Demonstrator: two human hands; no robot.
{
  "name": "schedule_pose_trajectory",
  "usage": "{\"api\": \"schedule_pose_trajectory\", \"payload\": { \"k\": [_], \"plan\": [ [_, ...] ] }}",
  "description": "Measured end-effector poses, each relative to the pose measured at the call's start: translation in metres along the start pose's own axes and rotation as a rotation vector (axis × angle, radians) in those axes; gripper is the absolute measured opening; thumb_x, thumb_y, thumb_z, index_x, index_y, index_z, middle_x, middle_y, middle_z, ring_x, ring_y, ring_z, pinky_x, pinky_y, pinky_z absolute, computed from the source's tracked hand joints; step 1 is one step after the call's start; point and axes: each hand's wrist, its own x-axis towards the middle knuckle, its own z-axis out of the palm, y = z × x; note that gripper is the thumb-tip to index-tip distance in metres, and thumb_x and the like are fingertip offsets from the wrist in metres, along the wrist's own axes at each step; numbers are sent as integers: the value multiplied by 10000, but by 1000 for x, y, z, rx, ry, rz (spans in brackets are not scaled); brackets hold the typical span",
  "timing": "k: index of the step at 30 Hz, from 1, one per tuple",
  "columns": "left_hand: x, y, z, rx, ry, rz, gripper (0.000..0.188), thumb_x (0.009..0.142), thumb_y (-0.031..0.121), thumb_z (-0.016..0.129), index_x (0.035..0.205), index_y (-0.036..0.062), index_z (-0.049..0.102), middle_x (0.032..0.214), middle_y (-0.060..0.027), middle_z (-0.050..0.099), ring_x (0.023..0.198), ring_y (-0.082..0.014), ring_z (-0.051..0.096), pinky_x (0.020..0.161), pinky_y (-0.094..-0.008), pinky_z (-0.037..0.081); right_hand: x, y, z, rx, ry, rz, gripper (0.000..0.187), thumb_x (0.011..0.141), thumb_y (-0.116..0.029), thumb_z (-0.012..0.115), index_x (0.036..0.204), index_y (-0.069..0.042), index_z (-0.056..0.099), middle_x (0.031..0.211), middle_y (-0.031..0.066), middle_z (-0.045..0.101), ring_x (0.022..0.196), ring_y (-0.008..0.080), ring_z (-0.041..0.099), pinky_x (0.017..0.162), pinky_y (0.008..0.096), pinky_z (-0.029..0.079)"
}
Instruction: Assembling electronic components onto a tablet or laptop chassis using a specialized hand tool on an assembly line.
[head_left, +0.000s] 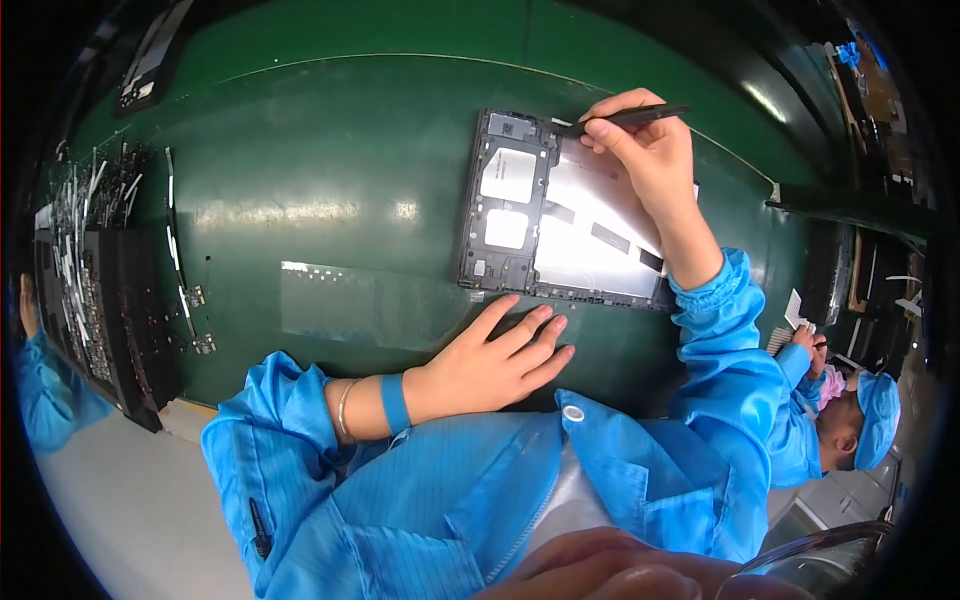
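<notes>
**Head view: opened tablet worked with a black tool on a green mat**

Head view showed a dark rectangular opened tablet chassis with silvery inner panel lying flat on the glossy green work mat, upper centre-right of frame. Two pale rectangular patches sat on the chassis's left part; dark strips crossed the shiny panel.

The right hand rested over the chassis's upper right area, fingers curled and pinched around a slim black stick-shaped tool. The tool's tip pointed left, at or just above the chassis's top edge; contact could not be told.

The left hand lay palm-down on the mat just below the chassis's lower edge, fingers spread loosely and held nothing. The index fingertip was near the chassis edge, whether it touched could not be told. A blue wrist strap and a thin metal bangle sat on the left wrist. Both arms wore blue work-coat sleeves.

A black rack of small flat parts stood at the mat's left side, well apart from the hands. Another person in a blue cap and coat was at the right edge, and a blue sleeve showed at far left.
</notes>
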Motion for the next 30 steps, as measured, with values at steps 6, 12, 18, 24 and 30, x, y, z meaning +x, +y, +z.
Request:
{"api": "schedule_pose_trajectory", "payload": {
  "k": [6, 12, 18, 24, 30],
  "plan": [
    [-2, -2, 2, -26, -7, -9, 331, 861, 262, 524, 1159, 170, 637, 1227, -74, 602, 1190, -233, 537, 1055, -493, 375, 1, 3, 1, -21, -8, 3, 130, 859, -49, 702, 956, 2, 633, 829, 57, 656, 722, 108, 623, 644, 224, 507],
    [0, -6, -2, -19, -4, -6, 329, 862, 260, 523, 1158, 170, 637, 1223, -73, 603, 1189, -229, 538, 1058, -490, 372, 4, 0, 2, -23, -9, -13, 139, 855, -48, 705, 963, 4, 635, 845, 63, 661, 733, 104, 625, 658, 223, 515],
    [2, -3, -6, -52, -18, -27, 327, 852, 267, 537, 1146, 169, 642, 1274, -94, 577, 1204, -237, 527, 1057, -475, 369, -6, -7, 6, -85, -6, -39, 150, 851, -49, 708, 976, 9, 648, 891, 71, 667, 761, 124, 640, 704, 250, 538],
    [7, -4, -9, -80, -11, -16, 351, 822, 290, 600, 1145, 160, 640, 1368, -208, 494, 1233, -281, 504, 1041, -452, 372, 3, -6, -17, 10, 136, -128, 131, 898, -82, 660, 975, 21, 630, 993, 90, 657, 880, 151, 622, 817, 276, 506],
    [4, -4, -10, -82, -11, 8, 462, 800, 334, 680, 1229, 187, 591, 1437, -238, 410, 1241, -288, 487, 1041, -466, 355, 1, -21, -54, -517, -20, -149, 163, 922, -96, 585, 991, 44, 631, 961, 151, 673, 795, 212, 636, 725, 320, 502]
  ]
}}
